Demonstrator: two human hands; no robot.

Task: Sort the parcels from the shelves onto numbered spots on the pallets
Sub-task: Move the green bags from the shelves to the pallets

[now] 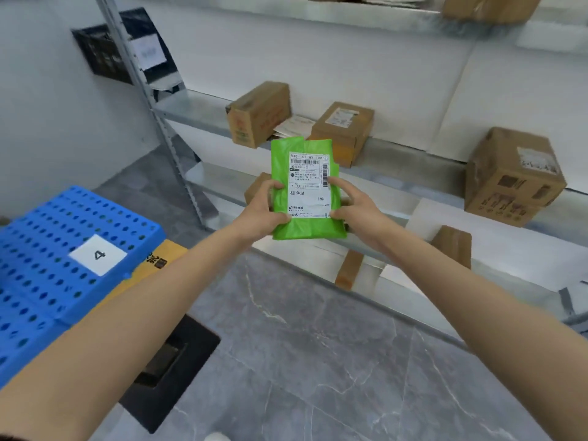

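Observation:
A green plastic mailer parcel (304, 224) with a white shipping label is held up in front of the metal shelves (413, 163). My left hand (262, 213) grips its left edge and my right hand (354, 206) grips its right edge, thumbs on the label side. To the lower left lies a blue perforated pallet (38, 249) bearing a white card marked 4 (98, 254).
Several brown cardboard boxes stand on the shelves, among them one (259, 114) at the left and a large one (512, 178) at the right. A yellow-brown parcel (159, 261) lies beside the pallet. A black crate (105, 55) sits at the far left. Grey tiled floor stretches below.

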